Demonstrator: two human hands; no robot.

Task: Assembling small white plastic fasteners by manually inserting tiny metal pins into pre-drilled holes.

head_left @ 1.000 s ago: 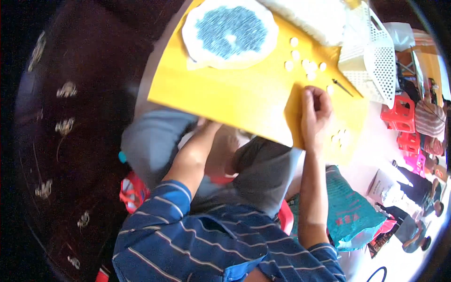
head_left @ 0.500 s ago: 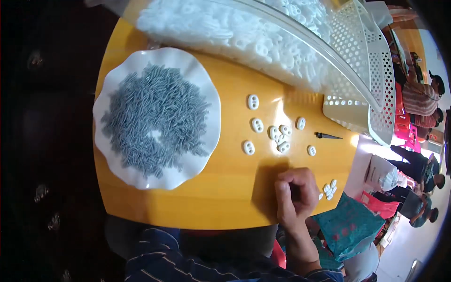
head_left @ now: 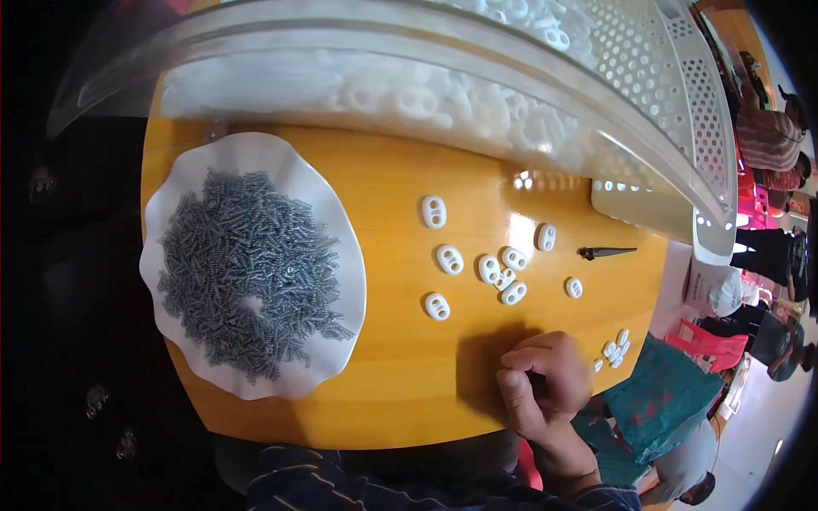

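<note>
My right hand (head_left: pixel 547 383) hovers over or rests on the near right of the orange-yellow tabletop (head_left: pixel 392 383), its fingers curled in and the thumb against the index finger. What it holds, if anything, is hidden. My left hand is out of view. Beyond my right hand lie white oval two-hole plastic pieces (head_left: pixel 434 212), some apart and some in a touching cluster (head_left: pixel 504 278). A few smaller white pieces (head_left: pixel 616 349) sit by the right edge. To the left, a white wavy-rimmed plate (head_left: pixel 348 247) bears a heap of small grey coil springs (head_left: pixel 247 264).
A clear plastic bin (head_left: pixel 383 38) full of white pieces (head_left: pixel 417 100) spans the far side. Next to it stands a white perforated basket (head_left: pixel 630 68). A dark pointed tool (head_left: pixel 607 253) lies at the right. A teal bag (head_left: pixel 660 396) is beyond the table edge; people sit farther off.
The view has shifted, so the plate and white pieces appear lower and the bin's rim looms larger. My right hand stays curled near the same table spot, its fingers looking more closed.
</note>
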